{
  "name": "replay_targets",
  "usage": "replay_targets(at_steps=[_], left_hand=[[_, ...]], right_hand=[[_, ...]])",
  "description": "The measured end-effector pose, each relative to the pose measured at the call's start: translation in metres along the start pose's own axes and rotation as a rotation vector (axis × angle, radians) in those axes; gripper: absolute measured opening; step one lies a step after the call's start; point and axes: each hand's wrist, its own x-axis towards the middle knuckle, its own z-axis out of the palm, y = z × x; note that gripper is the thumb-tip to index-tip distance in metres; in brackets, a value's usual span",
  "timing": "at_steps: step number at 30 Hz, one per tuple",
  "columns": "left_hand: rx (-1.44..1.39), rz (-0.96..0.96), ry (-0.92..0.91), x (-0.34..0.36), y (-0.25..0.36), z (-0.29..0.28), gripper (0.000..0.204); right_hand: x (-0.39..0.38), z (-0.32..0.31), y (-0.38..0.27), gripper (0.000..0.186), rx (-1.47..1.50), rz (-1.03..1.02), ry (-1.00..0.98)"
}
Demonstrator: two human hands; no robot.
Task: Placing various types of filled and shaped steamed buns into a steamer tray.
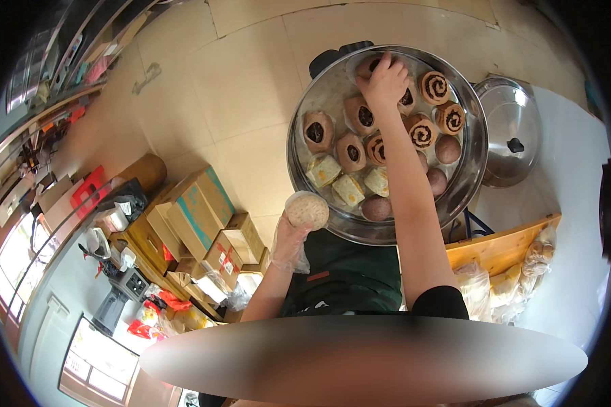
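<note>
A wide round metal steamer pan [480, 146] holds several buns. My left hand [293, 243], in a thin clear plastic glove, grips a round speckled beige bun [307, 211] at the pan's near left rim. My bare right hand [385, 83] reaches across to the far side, its thumb and fingers apart beside a brown bun with a dark filling [368, 66] that it partly covers. Nearby are more brown filled buns [317, 131], swirled rolls [434, 88], yellow-and-white square buns [323, 170] and smooth purplish-brown buns [448, 149]. My right forearm hides some of them.
A metal lid with a black knob [509, 139] lies right of the pan on a white surface [569, 156]. Bagged goods [506, 285] sit by a wooden board [502, 243] at lower right. Cardboard boxes [195, 211] are stacked at left over the tiled floor [251, 88].
</note>
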Motion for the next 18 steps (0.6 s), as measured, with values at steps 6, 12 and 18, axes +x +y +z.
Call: replay_targets(at_steps=[6,12,18], left_hand=[[0.002,-0.014,0.011,-0.001,0.002,0.002,0.062],[0.004,-0.011,-0.009,0.001,-0.001,0.004,0.063],[0.016,-0.004,0.036,0.0,-0.001,0.002,0.063]], right_hand=[[0.006,-0.01,0.001,0.082,0.0,0.079,-0.051],[-0.007,-0.006,-0.019,0.083,0.066,-0.076,-0.043],[0.001,-0.011,0.003,0.061,0.204,0.03,0.055]])
